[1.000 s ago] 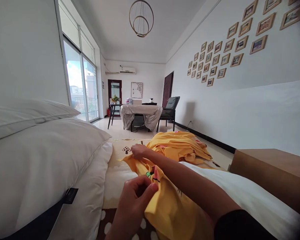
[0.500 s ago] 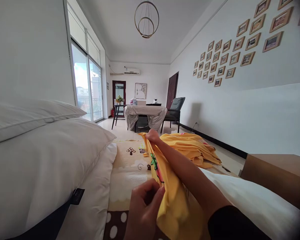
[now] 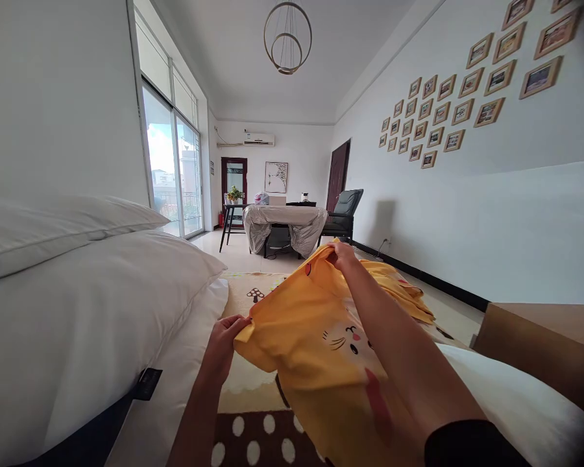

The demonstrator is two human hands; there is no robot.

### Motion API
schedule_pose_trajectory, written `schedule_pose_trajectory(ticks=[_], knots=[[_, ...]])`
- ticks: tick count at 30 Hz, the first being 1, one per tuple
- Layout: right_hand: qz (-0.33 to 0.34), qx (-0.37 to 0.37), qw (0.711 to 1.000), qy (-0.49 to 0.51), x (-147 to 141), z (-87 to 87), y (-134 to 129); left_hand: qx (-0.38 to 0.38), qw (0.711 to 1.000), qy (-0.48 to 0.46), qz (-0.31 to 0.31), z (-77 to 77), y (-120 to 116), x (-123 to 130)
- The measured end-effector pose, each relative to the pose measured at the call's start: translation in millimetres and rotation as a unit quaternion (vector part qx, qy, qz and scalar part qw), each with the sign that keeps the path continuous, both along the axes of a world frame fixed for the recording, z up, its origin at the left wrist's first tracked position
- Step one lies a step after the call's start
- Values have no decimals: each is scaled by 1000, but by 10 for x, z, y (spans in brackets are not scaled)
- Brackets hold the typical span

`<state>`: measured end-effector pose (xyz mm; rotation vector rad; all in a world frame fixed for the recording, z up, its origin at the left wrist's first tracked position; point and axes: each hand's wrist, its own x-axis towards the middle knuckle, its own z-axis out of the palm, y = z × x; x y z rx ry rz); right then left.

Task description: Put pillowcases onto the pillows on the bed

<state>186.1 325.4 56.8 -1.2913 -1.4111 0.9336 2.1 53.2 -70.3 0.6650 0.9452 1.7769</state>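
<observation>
Tall windows (image 3: 189, 175) at left light the white walls (image 3: 467, 227), pale floor (image 3: 233, 259) and a black chair (image 3: 343, 219).

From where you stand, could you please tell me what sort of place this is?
Probably a room in a home: white pillows, a covered table and framed pictures suggest it.

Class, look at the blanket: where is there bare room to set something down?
Bare: the cream mushroom-print blanket between the plump white pillows and yellow printed cloth, beyond the left hand; also its brown polka-dot band, between left forearm and cloth. Crowded: the right side, with right forearm, crumpled yellow heap and puffy white bedding.
</observation>
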Motion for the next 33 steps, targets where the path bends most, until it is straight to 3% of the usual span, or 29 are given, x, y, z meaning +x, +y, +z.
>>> schedule_pose_trajectory(ticks=[4,8,11,14,16,18,21,26,33], knots=[[85,-8,993,-79,65,-92,-134,-13,998,-59,19,-278,277,-127],[181,16,962,-204,-52,-224,-360,-35,994,-98,20,-412,394,-160],[320,47,898,-298,-283,-308,-667,-31,994,-107,16,-414,389,-174],[456,94,803,-372,-543,-399,-1038,-8,994,-104,12,-358,352,-171],[503,129,745,-418,-682,-470,-1253,9,995,-96,9,-310,326,-157],[511,171,706,-459,-777,-550,-1414,22,996,-85,10,-272,308,-136],[485,236,679,-498,-847,-679,-1552,32,997,-75,16,-252,307,-101],[440,294,664,-528,-848,-824,-1550,47,995,-82,22,-287,339,-84],[393,337,656,-549,-744,-825,-1404,37,992,-118,16,-283,342,-126]])
